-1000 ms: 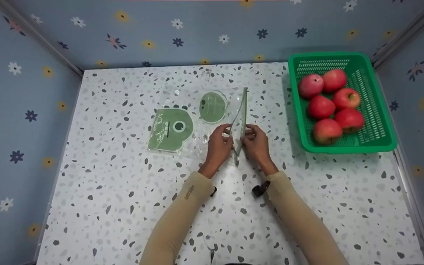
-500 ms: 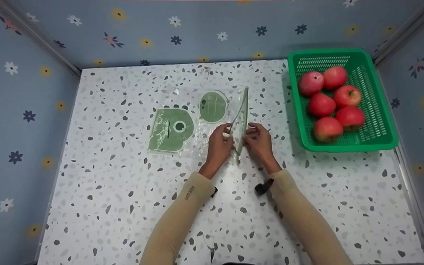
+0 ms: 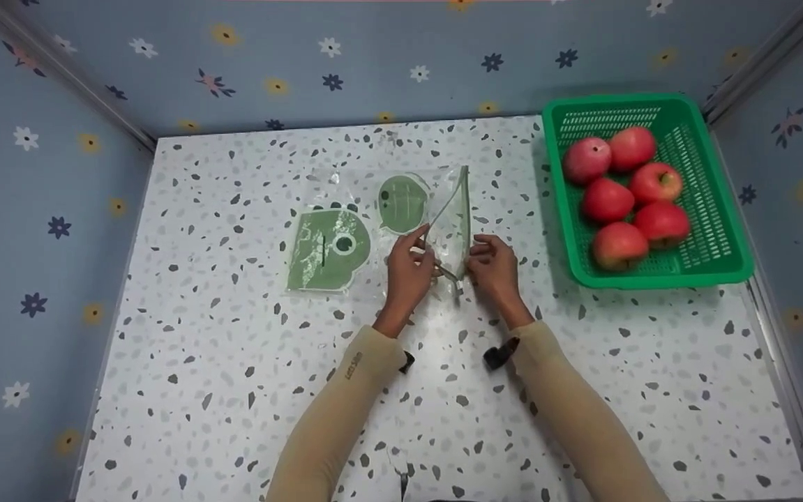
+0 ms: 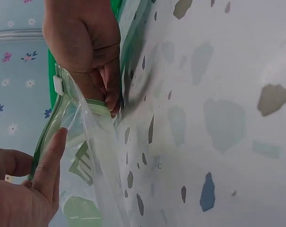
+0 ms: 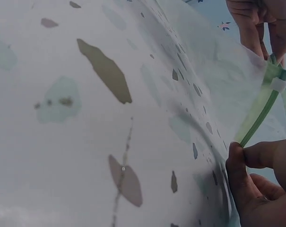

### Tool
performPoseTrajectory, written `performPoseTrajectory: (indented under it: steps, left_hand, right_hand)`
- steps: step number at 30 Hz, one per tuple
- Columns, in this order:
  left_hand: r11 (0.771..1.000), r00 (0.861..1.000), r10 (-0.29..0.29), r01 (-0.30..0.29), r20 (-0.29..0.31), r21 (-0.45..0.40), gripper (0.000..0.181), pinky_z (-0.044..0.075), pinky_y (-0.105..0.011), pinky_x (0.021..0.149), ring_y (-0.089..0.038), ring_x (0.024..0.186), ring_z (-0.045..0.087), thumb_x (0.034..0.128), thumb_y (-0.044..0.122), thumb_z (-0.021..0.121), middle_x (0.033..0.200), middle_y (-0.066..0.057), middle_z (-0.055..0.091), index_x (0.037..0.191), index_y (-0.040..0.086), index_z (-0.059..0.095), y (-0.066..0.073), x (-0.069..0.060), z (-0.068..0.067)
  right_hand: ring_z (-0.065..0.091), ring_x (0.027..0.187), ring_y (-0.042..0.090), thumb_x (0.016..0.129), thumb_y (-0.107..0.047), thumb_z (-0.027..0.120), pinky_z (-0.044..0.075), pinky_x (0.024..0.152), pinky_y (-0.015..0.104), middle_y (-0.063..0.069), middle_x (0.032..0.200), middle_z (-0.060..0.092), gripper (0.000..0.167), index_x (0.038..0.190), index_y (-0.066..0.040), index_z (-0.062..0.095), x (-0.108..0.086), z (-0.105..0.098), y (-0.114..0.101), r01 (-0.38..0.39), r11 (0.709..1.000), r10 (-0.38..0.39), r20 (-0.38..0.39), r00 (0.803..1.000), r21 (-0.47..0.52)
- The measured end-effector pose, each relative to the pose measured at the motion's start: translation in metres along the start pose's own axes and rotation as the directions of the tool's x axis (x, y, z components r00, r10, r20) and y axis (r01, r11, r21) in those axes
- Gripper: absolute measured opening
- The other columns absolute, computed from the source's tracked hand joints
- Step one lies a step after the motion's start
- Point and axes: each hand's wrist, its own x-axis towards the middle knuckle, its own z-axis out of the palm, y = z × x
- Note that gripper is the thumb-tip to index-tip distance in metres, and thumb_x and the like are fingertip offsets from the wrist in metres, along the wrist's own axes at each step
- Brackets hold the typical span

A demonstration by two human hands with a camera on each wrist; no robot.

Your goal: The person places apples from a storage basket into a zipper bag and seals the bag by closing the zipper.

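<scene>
A clear zipper bag (image 3: 331, 247) printed with green cartoon shapes lies flat on the speckled table, its mouth facing right. My left hand (image 3: 407, 275) pinches one green-trimmed lip of the mouth between thumb and fingers. Opposite it, my right hand (image 3: 495, 268) pinches the other lip, seen closely in the right wrist view, where the thumb and forefinger grip the green strip (image 5: 261, 118). The two lips stand apart, leaving a gap. A white slider (image 4: 58, 85) sits at the near end of the zip in the left wrist view. Nothing is visible inside the bag.
A green plastic basket (image 3: 659, 281) stands at the table's back right, with several red apples (image 3: 609, 201) in it. Flower-patterned panels (image 3: 331, 63) rise along the back and both sides of the table (image 3: 234, 418).
The left hand has shifted slightly left and away from me with its lip of the bag, so the mouth gapes wider. The right hand has moved slightly right.
</scene>
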Motion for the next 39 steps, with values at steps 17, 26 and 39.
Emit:
performPoseTrajectory:
  steps: [17, 26, 39]
  left_hand:
    - [0.992, 0.995, -0.077, 0.082, 0.058, -0.1, 0.038, 0.066, -0.031, 0.068, -0.01, 0.065, 0.061, 0.1091, 0.0, 0.051, 0.113, -0.019, 0.056, 0.146, -0.003, 0.058, -0.003, 0.0, 0.004]
    - [0.98, 0.988, -0.122, 0.134, 0.092, -0.144, 0.039, 0.066, -0.031, 0.069, -0.011, 0.067, 0.062, 0.1098, 0.001, 0.05, 0.118, -0.024, 0.056, 0.148, -0.001, 0.057, -0.001, 0.001, 0.002]
    - [0.964, 0.974, -0.168, 0.194, 0.15, -0.179, 0.041, 0.065, -0.031, 0.069, -0.011, 0.064, 0.059, 0.11, 0.003, 0.051, 0.111, -0.011, 0.052, 0.151, 0.0, 0.054, -0.004, 0.007, 0.001]
  right_hand:
    - [0.072, 0.104, 0.035, 0.093, 0.006, 0.066, 0.062, 0.081, 0.026, 0.024, 0.119, 0.07, 0.045, 0.138, 0.007, 0.061, 0.001, -0.016, -0.008, 0.031, 0.999, -0.031, 0.028, 0.999, -0.019]
    - [0.07, 0.11, 0.042, 0.096, 0.007, 0.069, 0.061, 0.087, 0.029, 0.03, 0.126, 0.067, 0.04, 0.135, 0.011, 0.062, -0.002, -0.049, -0.025, 0.182, 0.978, -0.177, 0.059, 0.983, -0.099]
    - [0.07, 0.109, 0.044, 0.094, 0.011, 0.07, 0.06, 0.094, 0.056, 0.028, 0.126, 0.066, 0.034, 0.128, 0.012, 0.066, -0.011, -0.108, -0.047, 0.351, 0.892, -0.349, 0.058, 0.935, -0.284]
